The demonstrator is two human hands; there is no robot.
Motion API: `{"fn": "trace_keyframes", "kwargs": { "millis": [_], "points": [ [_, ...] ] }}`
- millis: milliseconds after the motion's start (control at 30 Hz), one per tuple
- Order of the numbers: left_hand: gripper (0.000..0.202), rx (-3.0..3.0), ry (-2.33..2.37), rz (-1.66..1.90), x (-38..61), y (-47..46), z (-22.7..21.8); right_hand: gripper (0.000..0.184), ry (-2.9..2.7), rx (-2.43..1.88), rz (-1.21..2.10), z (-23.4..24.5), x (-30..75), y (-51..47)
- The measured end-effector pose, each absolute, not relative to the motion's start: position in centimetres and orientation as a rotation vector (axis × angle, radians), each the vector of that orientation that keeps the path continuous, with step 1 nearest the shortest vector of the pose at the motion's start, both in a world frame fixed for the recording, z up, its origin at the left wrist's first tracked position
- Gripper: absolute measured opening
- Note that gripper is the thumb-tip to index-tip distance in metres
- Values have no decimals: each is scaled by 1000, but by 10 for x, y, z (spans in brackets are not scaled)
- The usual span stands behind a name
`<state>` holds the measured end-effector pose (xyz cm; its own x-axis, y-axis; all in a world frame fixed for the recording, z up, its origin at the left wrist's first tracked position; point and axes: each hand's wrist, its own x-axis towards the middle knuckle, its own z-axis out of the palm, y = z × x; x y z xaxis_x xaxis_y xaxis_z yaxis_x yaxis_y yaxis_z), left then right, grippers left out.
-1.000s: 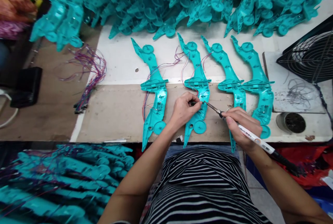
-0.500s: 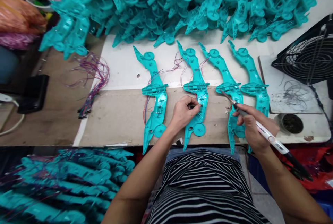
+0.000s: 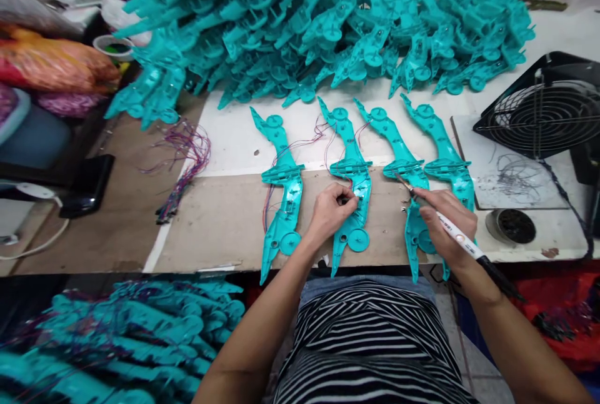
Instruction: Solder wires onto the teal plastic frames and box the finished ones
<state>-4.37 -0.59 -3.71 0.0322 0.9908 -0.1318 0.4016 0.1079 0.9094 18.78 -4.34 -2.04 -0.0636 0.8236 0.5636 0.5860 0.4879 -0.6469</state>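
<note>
My left hand [image 3: 330, 211] is closed in a pinch at the lower half of the second teal plastic shell [image 3: 347, 147]. Something small and dark shows between its fingers, too hidden to name. A white and black soldering iron [image 3: 459, 240] is gripped in my right hand [image 3: 447, 219]. Its tip reaches the crosswise middle section of the third teal shell [image 3: 391, 132]; contact cannot be made out. To the left lies another teal shell [image 3: 291, 188] with red and blue wires along it. A fourth shell [image 3: 438, 135] is partly covered by my right hand.
Many teal shells [image 3: 300, 35] are heaped at the back, and more [image 3: 140, 329] lie below the table edge at left. A wire bundle [image 3: 185, 172] and a phone-like black object [image 3: 89, 185] are on the left. A black fan [image 3: 539, 104] and small round container [image 3: 512, 226] stand right.
The whole view has shifted, showing more of the table's far side. My right hand has turned a little around the soldering iron, whose tip stays near the third shell. My left hand keeps its pinch.
</note>
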Motion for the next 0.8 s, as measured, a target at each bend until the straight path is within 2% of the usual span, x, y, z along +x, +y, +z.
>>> {"fn": "trace_keyframes", "kwargs": {
  "millis": [133, 500, 800],
  "points": [
    [8, 1417, 1516, 845, -43, -6, -37, 14, -1778, -1127, 374, -10, 177, -50],
    [7, 1389, 1541, 836, -41, -5, -35, 14, -1751, -1061, 454, -11, 168, -50],
    [9, 1562, 1587, 802, -43, -13, -42, 20, -1673, -1157, 351, -18, 184, -46]
  ]
}}
